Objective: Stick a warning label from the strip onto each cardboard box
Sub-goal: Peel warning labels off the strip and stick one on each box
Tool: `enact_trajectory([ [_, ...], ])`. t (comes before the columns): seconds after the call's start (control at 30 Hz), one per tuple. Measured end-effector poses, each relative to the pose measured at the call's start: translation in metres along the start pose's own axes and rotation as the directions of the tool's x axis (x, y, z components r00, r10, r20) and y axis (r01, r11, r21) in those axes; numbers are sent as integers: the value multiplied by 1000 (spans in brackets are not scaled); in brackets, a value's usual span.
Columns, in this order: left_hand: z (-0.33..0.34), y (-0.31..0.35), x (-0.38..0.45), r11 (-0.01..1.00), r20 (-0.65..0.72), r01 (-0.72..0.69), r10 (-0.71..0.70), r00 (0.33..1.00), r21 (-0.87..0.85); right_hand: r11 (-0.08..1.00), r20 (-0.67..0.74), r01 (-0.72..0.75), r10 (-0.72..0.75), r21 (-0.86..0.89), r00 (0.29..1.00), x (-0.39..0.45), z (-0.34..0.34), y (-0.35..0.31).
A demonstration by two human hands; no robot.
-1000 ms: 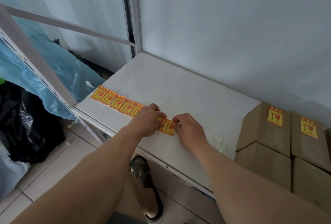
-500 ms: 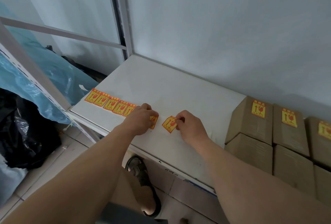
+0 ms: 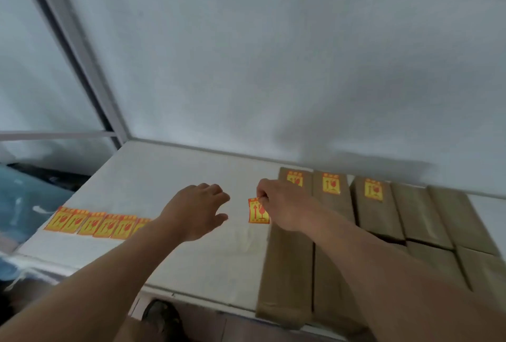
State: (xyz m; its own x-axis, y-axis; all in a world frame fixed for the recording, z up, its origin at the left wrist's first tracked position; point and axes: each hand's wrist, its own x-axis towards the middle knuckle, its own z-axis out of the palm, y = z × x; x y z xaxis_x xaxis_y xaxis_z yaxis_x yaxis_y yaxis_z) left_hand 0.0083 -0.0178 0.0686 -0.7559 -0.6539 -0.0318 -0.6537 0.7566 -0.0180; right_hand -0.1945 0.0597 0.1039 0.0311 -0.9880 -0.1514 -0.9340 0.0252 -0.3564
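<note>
My right hand [image 3: 284,207] pinches one yellow-and-red warning label [image 3: 257,211] by its top edge, held in the air beside the leftmost cardboard box [image 3: 290,265]. My left hand [image 3: 195,210] hovers over the white shelf [image 3: 169,174] with fingers apart and nothing in it. The label strip [image 3: 93,223] lies flat at the shelf's left front; its right end is hidden by my left wrist. Several brown boxes stand in rows on the right. Three boxes at the back carry labels [image 3: 330,183]; the two further right [image 3: 413,210] show bare tops.
A grey wall rises behind the shelf. A metal upright [image 3: 79,51] and crossbar [image 3: 54,135] frame the left side. Blue plastic sheeting [image 3: 27,199] lies beyond the shelf's left edge. My foot in a sandal [image 3: 161,317] shows under the front edge.
My right hand has lifted the torn-off label up and to the right, toward the boxes. My left hand has let go of the strip and opened. My view has swung right.
</note>
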Motion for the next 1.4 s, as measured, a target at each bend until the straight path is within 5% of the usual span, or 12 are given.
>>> enact_trajectory([
  [0.33,-39,140,101,962,-100,-271,271,957,21,983,-192,-140,161,115,968,-79,-56,127],
  [0.73,-30,240,152,932,-33,-361,360,932,-41,939,-249,-287,330,192,911,-129,-87,255],
  [1.4,-16,286,172,879,-38,-476,476,879,-20,927,-225,-327,364,185,904,-103,-71,296],
])
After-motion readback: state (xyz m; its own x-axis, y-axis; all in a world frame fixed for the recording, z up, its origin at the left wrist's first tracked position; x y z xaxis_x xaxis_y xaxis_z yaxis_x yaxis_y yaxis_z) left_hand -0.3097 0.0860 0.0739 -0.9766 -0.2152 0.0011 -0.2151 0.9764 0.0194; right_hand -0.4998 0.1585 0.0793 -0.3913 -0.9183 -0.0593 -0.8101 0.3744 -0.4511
